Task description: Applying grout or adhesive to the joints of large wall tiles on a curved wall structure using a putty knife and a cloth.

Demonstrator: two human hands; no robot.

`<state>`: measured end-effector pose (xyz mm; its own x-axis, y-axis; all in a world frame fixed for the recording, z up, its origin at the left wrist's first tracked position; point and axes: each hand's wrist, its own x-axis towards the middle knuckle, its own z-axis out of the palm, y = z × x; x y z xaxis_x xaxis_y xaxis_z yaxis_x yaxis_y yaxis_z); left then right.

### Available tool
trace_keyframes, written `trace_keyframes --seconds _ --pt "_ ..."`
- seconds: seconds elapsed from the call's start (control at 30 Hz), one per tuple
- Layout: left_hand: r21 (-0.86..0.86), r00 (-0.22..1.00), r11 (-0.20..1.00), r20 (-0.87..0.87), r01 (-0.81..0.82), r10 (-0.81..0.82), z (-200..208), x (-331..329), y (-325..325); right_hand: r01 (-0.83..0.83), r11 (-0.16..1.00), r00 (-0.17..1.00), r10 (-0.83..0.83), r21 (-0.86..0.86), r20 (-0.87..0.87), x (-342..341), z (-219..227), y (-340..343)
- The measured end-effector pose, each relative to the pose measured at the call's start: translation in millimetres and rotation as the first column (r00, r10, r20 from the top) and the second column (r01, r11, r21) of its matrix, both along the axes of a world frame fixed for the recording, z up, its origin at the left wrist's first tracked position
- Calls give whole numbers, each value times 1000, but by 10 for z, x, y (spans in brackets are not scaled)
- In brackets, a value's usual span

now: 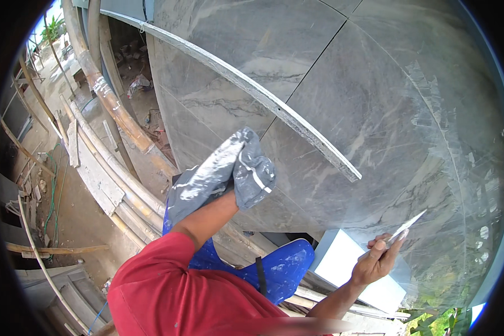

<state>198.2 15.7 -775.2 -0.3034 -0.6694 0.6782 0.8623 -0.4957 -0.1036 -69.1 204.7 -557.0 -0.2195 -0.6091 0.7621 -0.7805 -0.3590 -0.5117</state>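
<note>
A crumpled grey plastic bag [224,176], smeared with white paste, covers my left hand. Only the wrist and forearm show below it, so the fingers are hidden. Off to the right, my right hand [375,263] is closed round a thin tool that looks like a putty knife [406,225], its pale pointed blade angled up to the right. The blade is close in front of grey marble-look tiles [353,95] with dark joints. Whitish smears follow a curved joint [439,123] on the right.
A long white-edged strip [252,87] slants across the tiles. Bamboo poles [115,112] and planks [103,182] stand and lie at left, above dusty ground. Near my body are a blue spattered piece with a black strap [288,269] and a white box-like block [355,269].
</note>
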Motion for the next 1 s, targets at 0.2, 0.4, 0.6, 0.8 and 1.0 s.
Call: trace_keyframes --seconds 0.2,0.4,0.6,0.8,1.0 --pt "-487 -2 574 764 -658 646 -33 -424 -1020 25 962 997 -3 271 -82 133 -618 244" --pt "15 452 707 779 -707 435 264 -85 -931 -11 817 931 218 576 -292 773 -1381 26" --pt "30 693 784 489 -620 529 -117 156 -1340 -193 813 974 93 549 204 1174 -1683 -988" --pt "-668 -276 170 507 -725 816 -396 693 -1399 -370 691 885 58 621 462 1393 -1980 -1386" --pt "-970 -950 75 -206 229 234 -222 1003 -1170 -451 685 809 42 573 586 1839 -2103 -1663"
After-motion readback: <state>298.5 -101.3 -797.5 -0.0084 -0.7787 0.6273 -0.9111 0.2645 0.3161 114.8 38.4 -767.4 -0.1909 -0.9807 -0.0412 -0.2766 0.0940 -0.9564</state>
